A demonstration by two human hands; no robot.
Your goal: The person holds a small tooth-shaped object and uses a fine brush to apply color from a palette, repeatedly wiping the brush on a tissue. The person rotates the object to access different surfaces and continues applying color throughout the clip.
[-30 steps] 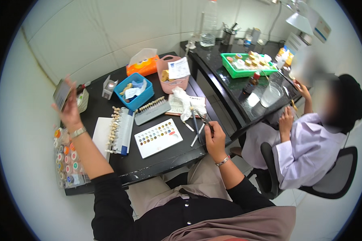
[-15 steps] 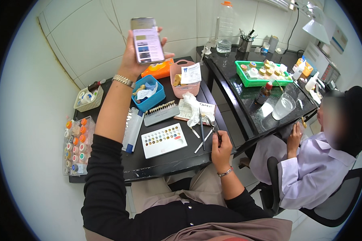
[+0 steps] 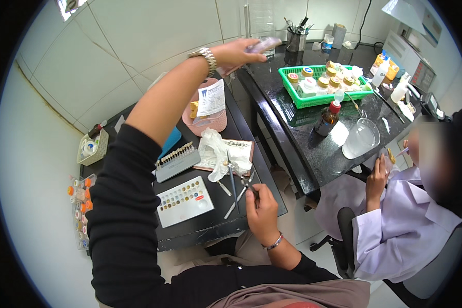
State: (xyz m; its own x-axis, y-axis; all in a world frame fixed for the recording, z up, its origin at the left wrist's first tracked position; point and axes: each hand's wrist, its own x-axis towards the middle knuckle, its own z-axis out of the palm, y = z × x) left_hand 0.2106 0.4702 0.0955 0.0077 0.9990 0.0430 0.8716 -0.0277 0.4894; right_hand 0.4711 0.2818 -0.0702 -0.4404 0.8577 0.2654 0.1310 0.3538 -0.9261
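My left arm reaches up and across to the far side, and my left hand [image 3: 233, 54] is closed around a smartphone [image 3: 264, 45], now seen nearly edge-on. Down at the near table edge, my right hand [image 3: 263, 211] grips small dark metal pliers [image 3: 250, 187], mostly covered by the fingers. Beside it on the black table lie a slim dark-handled tool [image 3: 233, 187] and a white stick [image 3: 234, 203]. A crumpled white tissue [image 3: 213, 154] rests on a notepad [image 3: 246, 150]. A white palette with coloured wells [image 3: 185, 203] and a grey tooth shade guide [image 3: 178, 165] sit to the left.
A pink basket [image 3: 210, 122] holds a paper. Bottles and jars stand in a clear rack [image 3: 79, 215] and a cream basket [image 3: 93, 149]. On the right table are a green tray of jars [image 3: 299, 98], a brown bottle [image 3: 327, 120] and a glass [image 3: 362, 139]. A person in a white coat [image 3: 395, 226] sits there.
My left hand has swung right with the phone, which has turned from face-on to edge-on. The view has shifted. My right hand still holds the pliers near the table edge.
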